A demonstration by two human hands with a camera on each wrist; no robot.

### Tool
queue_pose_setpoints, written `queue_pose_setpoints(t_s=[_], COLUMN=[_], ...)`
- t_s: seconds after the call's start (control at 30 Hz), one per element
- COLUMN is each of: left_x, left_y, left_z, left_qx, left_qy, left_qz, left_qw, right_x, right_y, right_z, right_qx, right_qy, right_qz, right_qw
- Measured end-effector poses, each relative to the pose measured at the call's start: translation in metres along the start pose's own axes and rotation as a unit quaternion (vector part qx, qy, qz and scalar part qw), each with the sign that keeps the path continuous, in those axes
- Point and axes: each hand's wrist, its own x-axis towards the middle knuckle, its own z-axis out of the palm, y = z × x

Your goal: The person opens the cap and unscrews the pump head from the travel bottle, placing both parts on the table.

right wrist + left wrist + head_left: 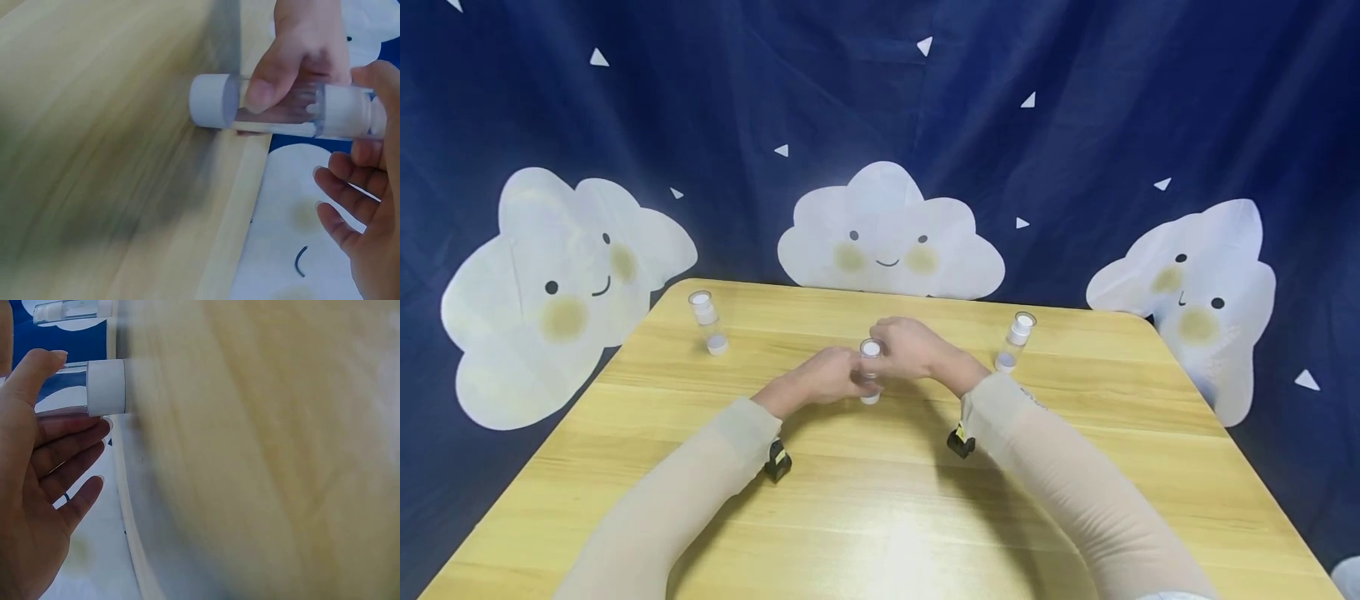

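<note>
A clear cylindrical bottle [871,349] with a white base and a white upper part stands upright near the middle of the table. My left hand [823,377] grips its lower body between thumb and fingers. In the left wrist view, the white base [107,386] meets the tabletop, and the other fingers spread loosely beside it. My right hand [913,348] pinches the bottle's clear top end with thumb and forefinger. The right wrist view shows the white collar [344,111] between the two hands, with the right hand's remaining fingers [340,228] bent and apart from the bottle.
A similar bottle [708,322] stands at the table's far left, and another bottle [1016,342] stands to the right beyond my right wrist. The wooden table [850,517] ends at a dark blue curtain [715,100] printed with clouds. Each wrist wears a small black camera.
</note>
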Motion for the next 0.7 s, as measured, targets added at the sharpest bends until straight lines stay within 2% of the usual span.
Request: queue_pose_setpoints(t_s=[0.1,0.17,0.3,0.43,0.5,0.6,0.7], left_x=[0.001,0.001,0.002,0.002,0.002,0.001,0.001], left_y=[-0.001,-0.001,-0.001,0.000,0.001,0.001,0.000], left_z=[0.000,0.000,0.000,0.001,0.001,0.001,0.001], left_qx=[0.003,0.005,0.013,0.018,0.015,0.000,-0.019], left_qy=[0.004,0.005,0.002,-0.003,-0.003,-0.007,-0.009], left_qz=[0.012,0.014,0.002,-0.012,-0.016,-0.030,-0.039], left_qw=[0.9999,0.9999,0.9999,0.9998,0.9998,0.9995,0.9990], right_x=[-0.002,-0.002,-0.001,0.000,0.000,0.000,0.001], right_y=[0.003,0.004,0.008,0.011,0.011,0.010,0.007], right_z=[0.002,0.003,0.008,0.012,0.012,0.006,-0.012], right_qx=[0.008,0.007,0.017,0.048,0.060,0.103,0.133], right_qy=[0.008,0.022,0.058,0.071,0.064,0.059,0.098], right_qz=[0.006,-0.005,-0.040,-0.056,-0.052,-0.017,0.007], right_qw=[0.9999,0.9997,0.9973,0.9947,0.9948,0.9928,0.9862])
